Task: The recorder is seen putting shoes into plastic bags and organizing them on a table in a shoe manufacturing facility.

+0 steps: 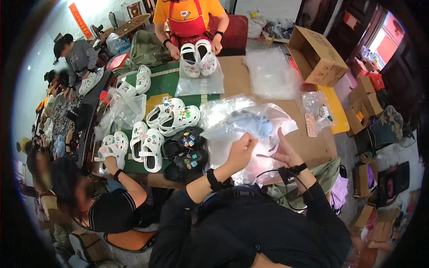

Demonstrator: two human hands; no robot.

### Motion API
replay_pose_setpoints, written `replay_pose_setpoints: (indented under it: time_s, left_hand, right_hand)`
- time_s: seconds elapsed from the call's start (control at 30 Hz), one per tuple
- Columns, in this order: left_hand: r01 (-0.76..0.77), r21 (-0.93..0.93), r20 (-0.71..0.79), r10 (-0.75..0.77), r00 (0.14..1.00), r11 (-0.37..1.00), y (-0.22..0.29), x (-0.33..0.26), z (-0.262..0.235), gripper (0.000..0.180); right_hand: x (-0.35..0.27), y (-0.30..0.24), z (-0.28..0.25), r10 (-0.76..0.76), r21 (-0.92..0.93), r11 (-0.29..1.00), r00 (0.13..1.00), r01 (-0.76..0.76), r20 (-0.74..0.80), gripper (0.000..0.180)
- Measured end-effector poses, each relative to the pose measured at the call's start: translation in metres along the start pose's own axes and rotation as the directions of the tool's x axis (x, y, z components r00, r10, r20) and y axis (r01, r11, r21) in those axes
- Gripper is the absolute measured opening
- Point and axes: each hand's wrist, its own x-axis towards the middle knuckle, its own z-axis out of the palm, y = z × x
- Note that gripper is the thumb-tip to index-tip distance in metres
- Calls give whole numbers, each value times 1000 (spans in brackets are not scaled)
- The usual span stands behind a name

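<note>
Dark jacket (pixel 263 228), cut off — hands (pixel 242 151) at clear bag (pixel 283 119), blue shape (pixel 261 126) blurred

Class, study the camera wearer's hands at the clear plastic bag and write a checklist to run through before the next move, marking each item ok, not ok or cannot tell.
1. Left hand pinching the clear plastic bag: ok.
2. Right hand closed in a grip: not ok, fingers spread.
3. Blue item fully inside the bag: cannot tell, plastic glare.
4. Black clogs apart from the left hand: ok, to its left.
5. Pink phone apart from both hands: ok, on the right.
</note>
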Motion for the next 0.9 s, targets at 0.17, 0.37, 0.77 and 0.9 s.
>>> replay_pose_setpoints:
  time_s: [0.17,0.37,0.77,0.9]
  left_hand:
    - [-164,230,382,66,922,959,-12,-24,24,17]
    - [-339,188,676,129,726,922,-42,-27,35,14]
    - [-234,359,760,-137,636,904,-30,-29,36,18]
    - [-247,344,744,-103,660,906,-38,-31,34,18]
  right_hand:
    - [12,13,-11,-7,153,987,956,54,-292,49]
    - [22,55,-35,135,50,991,915,-125,-381,53]
    - [24,60,-25,-27,-100,995,867,-27,-498,58]
    - [18,56,-11,95,-60,988,864,-143,-494,64]
